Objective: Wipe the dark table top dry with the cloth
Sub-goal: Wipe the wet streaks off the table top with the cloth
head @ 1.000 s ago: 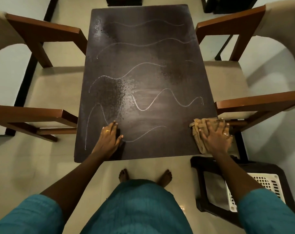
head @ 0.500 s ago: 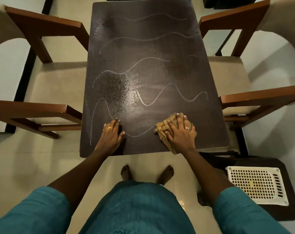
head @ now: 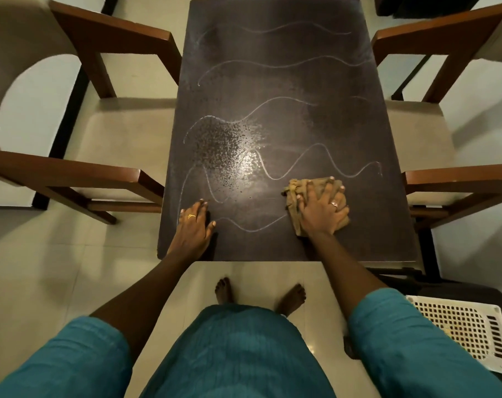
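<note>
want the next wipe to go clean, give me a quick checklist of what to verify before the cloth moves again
1. Cloth flat under the right hand: ok, palm and spread fingers press it down.
2. Left hand bracing on the table top: ok, flat near the near left corner.
3. Wipe path free of objects: ok, only wavy streaks and droplets.
4. Wet patch located: ok, left of centre, beyond the left hand.
5. Table dry: not ok, droplets and streaks remain.
6. Cloth dry enough: cannot tell.
</note>
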A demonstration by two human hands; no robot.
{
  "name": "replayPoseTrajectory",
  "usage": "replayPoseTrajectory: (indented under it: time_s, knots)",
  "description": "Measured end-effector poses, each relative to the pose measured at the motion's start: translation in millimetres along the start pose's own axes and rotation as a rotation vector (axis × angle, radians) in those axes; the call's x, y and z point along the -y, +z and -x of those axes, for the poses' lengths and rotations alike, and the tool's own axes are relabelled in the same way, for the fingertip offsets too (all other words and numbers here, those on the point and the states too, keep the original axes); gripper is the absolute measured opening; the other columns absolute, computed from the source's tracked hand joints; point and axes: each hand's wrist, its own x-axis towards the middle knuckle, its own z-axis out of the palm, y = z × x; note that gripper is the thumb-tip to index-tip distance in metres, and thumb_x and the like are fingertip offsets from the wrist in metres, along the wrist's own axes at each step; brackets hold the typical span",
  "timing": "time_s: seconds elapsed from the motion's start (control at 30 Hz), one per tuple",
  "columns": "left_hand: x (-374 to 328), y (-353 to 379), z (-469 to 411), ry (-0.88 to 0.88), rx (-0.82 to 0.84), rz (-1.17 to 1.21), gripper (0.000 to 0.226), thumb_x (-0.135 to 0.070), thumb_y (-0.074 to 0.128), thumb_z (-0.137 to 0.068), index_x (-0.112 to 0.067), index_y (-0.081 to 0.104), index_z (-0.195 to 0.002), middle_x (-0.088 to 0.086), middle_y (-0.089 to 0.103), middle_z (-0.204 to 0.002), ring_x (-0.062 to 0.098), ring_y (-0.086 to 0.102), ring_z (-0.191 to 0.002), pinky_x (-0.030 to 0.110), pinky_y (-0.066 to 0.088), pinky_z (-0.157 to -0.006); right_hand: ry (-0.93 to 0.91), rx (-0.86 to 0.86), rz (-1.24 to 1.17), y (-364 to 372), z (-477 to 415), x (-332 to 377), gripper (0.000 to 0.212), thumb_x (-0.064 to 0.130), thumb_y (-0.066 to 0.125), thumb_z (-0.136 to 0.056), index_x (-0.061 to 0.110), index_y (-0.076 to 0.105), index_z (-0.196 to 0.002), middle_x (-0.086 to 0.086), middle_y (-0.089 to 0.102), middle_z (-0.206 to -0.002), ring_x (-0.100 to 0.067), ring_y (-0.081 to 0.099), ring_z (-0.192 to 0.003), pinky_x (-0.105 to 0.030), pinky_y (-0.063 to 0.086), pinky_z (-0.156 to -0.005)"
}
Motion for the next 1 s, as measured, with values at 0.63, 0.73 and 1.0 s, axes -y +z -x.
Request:
replayPoseTrajectory:
  time_s: [0.63, 0.73, 1.0]
  knots:
    - [56, -17, 6, -0.298, -0.049, 0.108, 0.060, -0.032, 0.037, -0.098, -0.006, 0.015, -0.147, 0.017, 0.014, -0.155, 0.040, 0.012, -0.142, 0.054, 0.017, -0.116, -0.044, 0.017, 0.052, 11, 7, 17, 0.051, 0.050, 0.030, -0.097, 0.040, 0.024, -0.147, -0.008, -0.001, -0.160, -0.038, -0.007, -0.145, -0.069, 0.013, -0.105]
    - [67, -17, 12, -0.318, -0.046, 0.128, 0.058, -0.031, 0.038, -0.098, -0.005, 0.018, -0.146, 0.018, 0.017, -0.154, 0.040, 0.013, -0.142, 0.056, 0.019, -0.115, -0.129, 0.011, 0.062, 24, 20, 58, 0.052, 0.051, 0.030, -0.097, 0.040, 0.024, -0.147, -0.008, 0.002, -0.160, -0.038, -0.003, -0.145, -0.069, 0.012, -0.104]
    - [79, -8, 15, -0.244, -0.064, 0.155, 0.053, -0.031, 0.032, -0.100, -0.003, 0.024, -0.144, 0.019, 0.029, -0.150, 0.036, 0.023, -0.141, 0.052, 0.011, -0.118, -0.520, 0.052, 0.229, 49, 72, 68, 0.064, 0.062, 0.013, -0.089, 0.037, 0.026, -0.147, -0.004, 0.006, -0.160, -0.036, 0.007, -0.146, -0.063, 0.021, -0.104]
